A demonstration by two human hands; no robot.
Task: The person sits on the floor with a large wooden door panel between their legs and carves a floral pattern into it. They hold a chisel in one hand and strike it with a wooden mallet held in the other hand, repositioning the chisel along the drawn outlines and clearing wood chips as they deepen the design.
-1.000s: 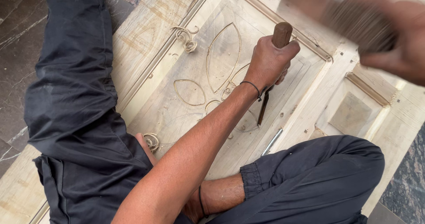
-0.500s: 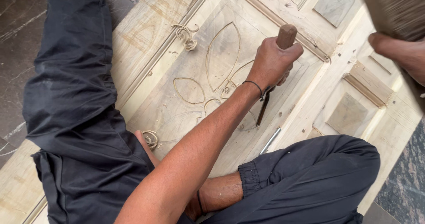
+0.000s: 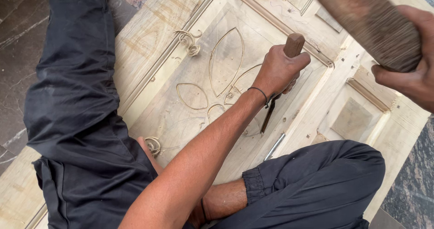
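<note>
My left hand (image 3: 278, 70) is closed around the wooden handle of a chisel (image 3: 293, 45). Its dark metal blade (image 3: 267, 116) points down onto a pale wooden door panel (image 3: 172, 125), beside carved leaf outlines (image 3: 226, 59). My right hand (image 3: 413, 77) is raised at the upper right and grips a dark wooden block (image 3: 370, 23) used as a mallet, well above and to the right of the chisel handle. I sit on the panel with dark trousers over both legs (image 3: 77, 97).
Curled wood shavings (image 3: 189, 41) lie near the carving, and another curl (image 3: 153, 145) sits by my knee. A second metal tool (image 3: 275, 146) rests on the panel beside my right leg (image 3: 316, 183). Dark stone floor (image 3: 18, 43) borders the door on the left.
My right hand with the wooden block swung up and right out of the frame, then came back down into view at the upper right. The chisel hand has stayed in place.
</note>
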